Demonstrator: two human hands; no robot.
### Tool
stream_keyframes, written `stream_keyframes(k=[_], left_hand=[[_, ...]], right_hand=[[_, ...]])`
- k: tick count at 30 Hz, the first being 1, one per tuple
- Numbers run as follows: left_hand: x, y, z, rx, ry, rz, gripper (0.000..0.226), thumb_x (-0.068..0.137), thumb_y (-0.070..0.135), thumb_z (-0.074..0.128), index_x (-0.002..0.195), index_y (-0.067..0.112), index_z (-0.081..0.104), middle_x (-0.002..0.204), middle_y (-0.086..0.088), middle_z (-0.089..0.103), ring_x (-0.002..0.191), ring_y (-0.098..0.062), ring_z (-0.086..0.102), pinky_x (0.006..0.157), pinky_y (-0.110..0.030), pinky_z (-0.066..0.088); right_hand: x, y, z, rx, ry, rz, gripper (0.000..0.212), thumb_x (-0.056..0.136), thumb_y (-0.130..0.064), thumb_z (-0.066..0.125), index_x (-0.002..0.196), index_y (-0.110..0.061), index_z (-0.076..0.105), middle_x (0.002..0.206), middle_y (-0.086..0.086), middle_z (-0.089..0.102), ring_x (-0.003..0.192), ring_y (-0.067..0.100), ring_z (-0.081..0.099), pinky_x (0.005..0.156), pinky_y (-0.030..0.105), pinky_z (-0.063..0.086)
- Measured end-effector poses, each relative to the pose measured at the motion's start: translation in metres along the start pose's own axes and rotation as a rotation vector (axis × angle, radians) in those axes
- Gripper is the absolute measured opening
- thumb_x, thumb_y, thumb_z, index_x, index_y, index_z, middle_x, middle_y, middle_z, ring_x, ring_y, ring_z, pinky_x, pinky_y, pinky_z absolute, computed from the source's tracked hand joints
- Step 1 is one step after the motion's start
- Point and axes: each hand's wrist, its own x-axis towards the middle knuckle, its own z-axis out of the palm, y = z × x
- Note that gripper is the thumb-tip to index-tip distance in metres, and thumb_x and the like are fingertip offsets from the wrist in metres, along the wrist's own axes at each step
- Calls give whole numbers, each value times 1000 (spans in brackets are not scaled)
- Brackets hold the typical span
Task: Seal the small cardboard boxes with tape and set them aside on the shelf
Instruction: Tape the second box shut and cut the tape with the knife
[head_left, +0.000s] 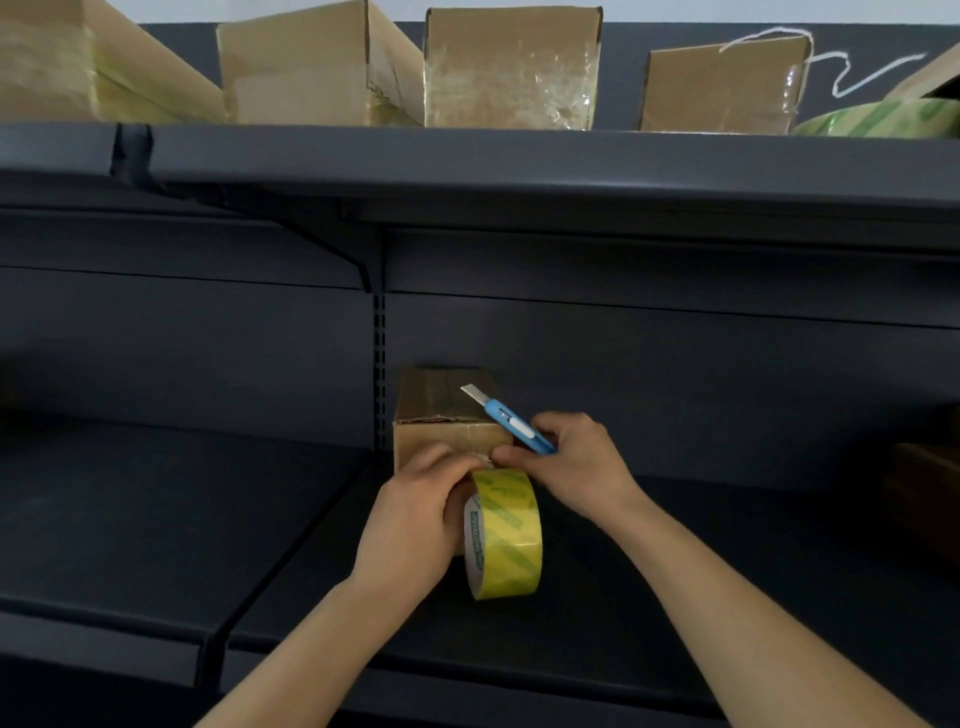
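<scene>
Box (447, 415): on the lower shelf (156, 519), just beyond both hands.
Left hand (415, 525): grips the tape roll (506, 535), which stands on edge against the box's near face.
Right hand (571, 467): holds the knife (511, 421), blade pointing up-left over the box; fingertips perhaps pinching the tape's end.

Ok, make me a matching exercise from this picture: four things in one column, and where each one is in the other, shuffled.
Things:
1. tape roll
2. utility knife
3. small cardboard box
4. row of taped boxes

Places:
A. on the upper shelf
B. held in the right hand
C. on the lower shelf
D. gripped by the left hand

Pairs: 1-D, 2-B, 3-C, 4-A
</scene>
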Motion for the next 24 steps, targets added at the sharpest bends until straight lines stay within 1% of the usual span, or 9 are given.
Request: stream_keyframes(k=[4, 6, 8, 10, 12, 15, 19, 21, 24], left_hand=[[-2, -2, 3, 7, -72, 3, 23, 84, 6, 64, 103, 18, 69, 99, 7, 62, 89, -5, 59, 78, -26, 52], [-8, -4, 7, -20, -78, -3, 23, 84, 5, 64, 102, 18, 69, 99, 8, 62, 90, -2, 59, 79, -26, 53], [-10, -4, 8, -43, -45, 2, 25, 85, 3, 63, 103, 18, 69, 99, 9, 62, 91, -1, 58, 79, -20, 51], [-10, -3, 8, -43, -15, 30, 24, 85, 5, 60, 103, 18, 70, 99, 9, 63, 91, 0, 58, 79, -15, 49], [-10, -2, 6, -43, 14, 37, 25, 83, 11, 56, 103, 17, 70, 99, 10, 64, 92, 1, 58, 79, -15, 49], [-10, -4, 3, -51, 31, 40, 25, 83, 11, 58, 103, 16, 71, 99, 9, 64, 92, 0, 59, 78, -18, 50], [-9, -3, 3, -56, 34, 79, 26, 82, 4, 64, 104, 16, 71, 99, 10, 64, 91, 1, 59, 77, -16, 50], [-9, -2, 2, -81, 33, 67, 27, 82, 2, 67, 104, 16, 71, 98, 11, 63, 91, 1, 60, 77, -15, 51], [-7, -2, -2, -155, 4, 1, 31, 81, 1, 69, 107, 18, 70, 98, 13, 63, 91, 0, 61, 78, -17, 52]], right_hand=[[-3, 0, 0, -144, 43, -79, 31, 81, -43, 71, 81, -14, 63, 66, -1, 55, 58, 10, 48, 53, 26, 37], [-4, 0, 1, -159, 54, -94, 33, 82, -45, 70, 83, -12, 64, 69, 2, 58, 59, 13, 51, 54, 27, 39], [-5, 1, 2, -138, 41, -88, 36, 81, -46, 70, 79, -11, 64, 65, 1, 56, 56, 11, 48, 51, 24, 36], [-7, 1, 3, -35, -1, -5, 41, 79, -48, 72, 73, -9, 63, 59, -2, 51, 50, 7, 44, 47, 19, 32], [-11, -1, 1, 188, -81, 150, 43, 76, -49, 74, 76, -7, 65, 58, -1, 51, 47, 6, 43, 45, 20, 33], [-15, -6, -5, 415, -228, 287, 34, 77, -41, 76, 84, -9, 65, 58, -1, 50, 43, 7, 38, 39, 19, 30], [-16, -9, -8, 448, -339, 285, 17, 80, -29, 76, 82, -14, 69, 56, -4, 51, 43, 5, 39, 38, 17, 28], [-16, -10, -8, 452, -345, 276, 10, 82, -23, 75, 81, -15, 70, 57, -4, 51, 43, 4, 40, 39, 17, 29], [-17, -11, -6, 455, -316, 279, 8, 85, -18, 72, 77, -15, 68, 58, -2, 50, 44, 4, 39, 39, 16, 29]])
